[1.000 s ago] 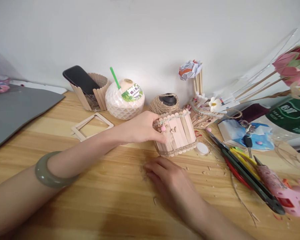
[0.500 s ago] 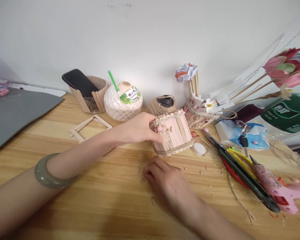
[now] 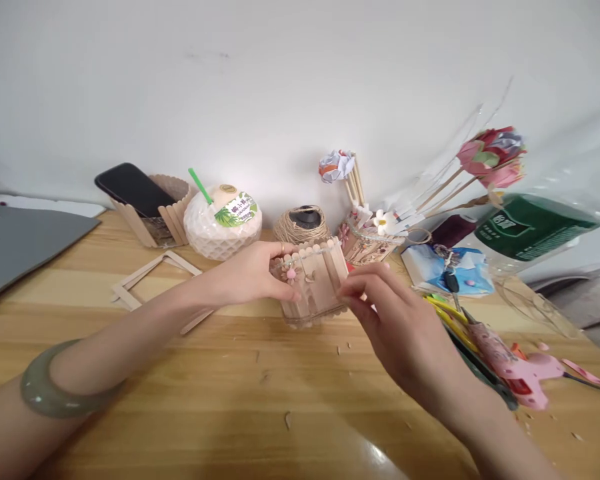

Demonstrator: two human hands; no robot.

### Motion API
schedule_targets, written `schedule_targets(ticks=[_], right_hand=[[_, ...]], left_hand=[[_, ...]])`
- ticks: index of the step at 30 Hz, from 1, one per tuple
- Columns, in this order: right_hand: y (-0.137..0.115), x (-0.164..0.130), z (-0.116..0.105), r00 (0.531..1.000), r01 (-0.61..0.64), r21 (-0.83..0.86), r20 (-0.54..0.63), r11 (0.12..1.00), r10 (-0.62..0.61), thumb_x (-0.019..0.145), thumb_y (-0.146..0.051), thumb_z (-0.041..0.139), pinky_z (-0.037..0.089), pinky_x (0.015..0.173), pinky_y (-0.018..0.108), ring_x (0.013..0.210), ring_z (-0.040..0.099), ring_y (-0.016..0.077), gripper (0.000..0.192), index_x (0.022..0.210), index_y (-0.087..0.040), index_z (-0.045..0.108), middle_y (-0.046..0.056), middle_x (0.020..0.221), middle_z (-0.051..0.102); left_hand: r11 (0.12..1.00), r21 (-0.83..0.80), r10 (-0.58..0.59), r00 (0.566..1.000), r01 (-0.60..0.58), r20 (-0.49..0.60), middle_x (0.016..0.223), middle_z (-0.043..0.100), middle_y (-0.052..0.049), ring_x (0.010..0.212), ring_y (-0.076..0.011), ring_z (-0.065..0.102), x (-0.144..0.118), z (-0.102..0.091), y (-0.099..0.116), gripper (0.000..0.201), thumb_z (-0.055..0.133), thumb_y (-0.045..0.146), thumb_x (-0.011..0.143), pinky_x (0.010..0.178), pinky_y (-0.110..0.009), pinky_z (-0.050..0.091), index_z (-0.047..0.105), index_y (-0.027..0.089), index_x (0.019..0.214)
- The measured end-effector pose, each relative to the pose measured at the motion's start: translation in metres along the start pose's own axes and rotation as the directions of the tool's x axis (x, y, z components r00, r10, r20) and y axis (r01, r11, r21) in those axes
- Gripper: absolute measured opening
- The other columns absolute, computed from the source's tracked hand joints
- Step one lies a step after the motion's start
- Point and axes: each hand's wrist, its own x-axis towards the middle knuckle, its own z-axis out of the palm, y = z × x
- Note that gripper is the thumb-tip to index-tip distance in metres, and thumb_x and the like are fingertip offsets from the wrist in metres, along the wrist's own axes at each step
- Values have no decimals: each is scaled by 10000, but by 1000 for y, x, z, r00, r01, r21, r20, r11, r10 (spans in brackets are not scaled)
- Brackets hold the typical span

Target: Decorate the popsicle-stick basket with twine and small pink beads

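A small craft-stick box (image 3: 324, 279) with a pink-centred flower and twine along its lower edge is tilted above the table in the middle. My left hand (image 3: 253, 272) grips its left side, thumb on the decorated front and fingers behind. At the box's right edge, my right hand (image 3: 400, 323) has its thumb and fingertips pinched together. What lies between those fingertips, if anything, is too small to make out. Directly behind the box sits a ball of twine (image 3: 300, 227).
On the left stand a stick holder (image 3: 173, 223) with a black phone (image 3: 135, 189), a white coconut drink (image 3: 223, 233) and a stick frame (image 3: 130, 277). To the right are a decorated flower holder (image 3: 370, 243), a tissue pack (image 3: 463, 267), a green-labelled bottle (image 3: 530, 227) and a pink glue gun (image 3: 527, 377).
My right hand has risen from the tabletop to the right edge of the box. The left hand keeps its hold. The whole view has shifted, moving things left and slightly down.
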Motion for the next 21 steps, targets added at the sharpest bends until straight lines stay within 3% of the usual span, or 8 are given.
schedule_targets(ticks=[3, 10, 15, 21], right_hand=[[5, 9, -9, 997, 22, -115, 77, 993, -13, 892, -137, 429, 405, 586, 252, 684, 521, 136, 85, 863, -166, 504, 36, 863, 548], [-6, 25, -16, 940, 224, -289, 317, 931, -128, 836, -25, 377, 406, 546, 258, 643, 511, 151, 191, 863, -122, 540, 79, 856, 555], [-8, 28, -19, 929, 287, -350, 328, 892, -170, 829, 1, 351, 398, 532, 253, 609, 500, 142, 228, 831, -121, 543, 76, 826, 554], [-5, 29, -13, 943, 292, -381, 271, 877, -196, 861, -42, 347, 371, 497, 263, 607, 513, 152, 219, 827, -128, 545, 62, 788, 549]], left_hand=[[999, 43, -8, 998, 5, 61, 799, 607, 25, 759, -174, 562, -2, 1, 0, 263, 663, 230, 626, 702, -264, 417, 626, 183, 882], [997, 71, -17, 998, 13, 54, 740, 558, 39, 717, -156, 532, -2, 2, -1, 196, 645, 215, 625, 676, -259, 403, 619, 185, 817], [999, 42, 5, 998, -8, 64, 672, 503, 66, 632, -118, 480, -3, 2, 1, 168, 636, 192, 630, 631, -230, 374, 609, 191, 796], [998, 61, -22, 998, 18, 57, 720, 538, 41, 680, -144, 511, -1, 1, 0, 208, 655, 253, 631, 652, -250, 388, 620, 183, 824]])
